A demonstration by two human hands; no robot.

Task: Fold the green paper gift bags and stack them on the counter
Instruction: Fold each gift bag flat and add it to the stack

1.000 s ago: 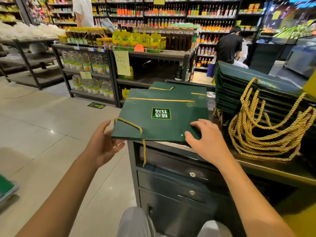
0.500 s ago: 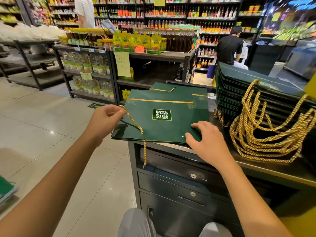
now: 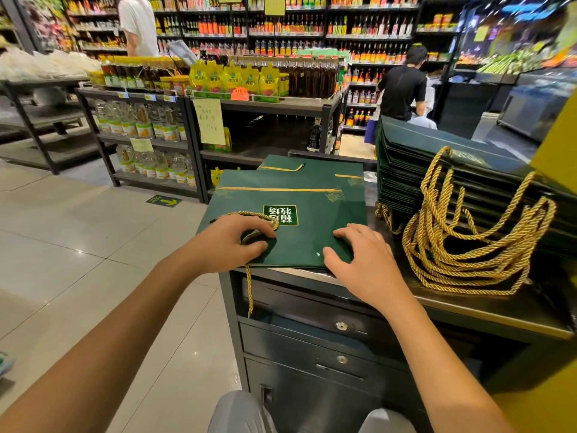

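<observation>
Green gift bag (image 3: 312,245) lies flattened on the surface (image 3: 462,303), right hand (image 3: 362,264) spread pressing it, left hand (image 3: 228,242) pinching its gold cord (image 3: 249,292); tucking that cord flat likely comes next.

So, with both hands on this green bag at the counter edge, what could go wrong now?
1. The green bag overhangs the counter on its left side; if the right hand lifts, it may slide off.
2. The left hand holds the rope handle, but a rope end hangs over the drawers and could snag.
3. Loose ropes from the tall stack may tangle.
</observation>
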